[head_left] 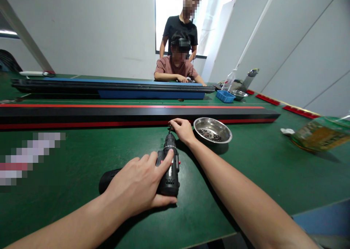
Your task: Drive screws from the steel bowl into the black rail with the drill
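My left hand [136, 179] is wrapped round a black power drill [170, 172], which lies on its side on the green table with its bit pointing away from me. At the drill's tip, my right hand [182, 128] has thumb and fingers pinched together; what they hold is too small to make out. Just right of that hand stands a round metal bowl [226, 137] with many small dark screws in it. Beyond the drill tip a long black bar [123, 114] with red edges lies across the table.
Behind the bar lies another long black and blue piece [150, 95]. A blue basket [225, 96] and a second metal bowl [238, 94] sit at the back right. A large green-tinted bottle [322, 134] is at the right. Two people are across the table, one seated, one standing.
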Motion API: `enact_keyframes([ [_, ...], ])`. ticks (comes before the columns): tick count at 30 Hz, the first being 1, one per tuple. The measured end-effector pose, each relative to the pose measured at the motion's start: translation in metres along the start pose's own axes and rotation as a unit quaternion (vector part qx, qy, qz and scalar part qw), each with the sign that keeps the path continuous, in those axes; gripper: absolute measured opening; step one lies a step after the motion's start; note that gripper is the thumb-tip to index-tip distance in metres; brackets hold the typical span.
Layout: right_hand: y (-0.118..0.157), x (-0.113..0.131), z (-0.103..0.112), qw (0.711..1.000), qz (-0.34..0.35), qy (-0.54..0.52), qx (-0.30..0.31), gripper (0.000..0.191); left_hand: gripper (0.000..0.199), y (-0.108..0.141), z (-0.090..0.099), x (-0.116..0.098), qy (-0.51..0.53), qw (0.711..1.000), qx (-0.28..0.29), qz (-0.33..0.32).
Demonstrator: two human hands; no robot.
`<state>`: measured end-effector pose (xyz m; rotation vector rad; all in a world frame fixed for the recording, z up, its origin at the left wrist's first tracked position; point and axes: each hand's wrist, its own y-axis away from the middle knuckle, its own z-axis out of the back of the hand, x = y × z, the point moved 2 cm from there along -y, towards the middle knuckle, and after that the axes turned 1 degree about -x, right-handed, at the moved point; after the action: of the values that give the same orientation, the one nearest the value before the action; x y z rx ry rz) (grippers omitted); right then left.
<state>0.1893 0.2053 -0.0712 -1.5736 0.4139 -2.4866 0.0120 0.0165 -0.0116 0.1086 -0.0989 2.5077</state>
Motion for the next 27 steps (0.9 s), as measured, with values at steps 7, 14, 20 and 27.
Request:
enact_keyframes([
  [7,-0.0009,-0.0019,-0.0011,1.0,0.002,-0.003,-0.002,0.025,0.103,0.0004,-0.0002,0.0,0.003,1.0,-0.005,-0.004],
  [14,-0.0008,-0.0027,-0.0013,1.0,0.003,0.0,-0.001,0.023,0.103,0.0009,0.0002,-0.0003,0.003,1.0,-0.002,-0.005],
  [20,-0.0005,-0.0023,-0.0019,1.0,0.008,-0.004,-0.002,0.023,0.103,0.0011,-0.0004,0.0,0.0,1.0,0.002,0.002],
  [27,0.0002,-0.002,-0.0013,1.0,0.008,-0.001,-0.001,0.022,0.104,-0.0001,0.0001,0.0003,0.0,1.0,0.005,0.001],
])
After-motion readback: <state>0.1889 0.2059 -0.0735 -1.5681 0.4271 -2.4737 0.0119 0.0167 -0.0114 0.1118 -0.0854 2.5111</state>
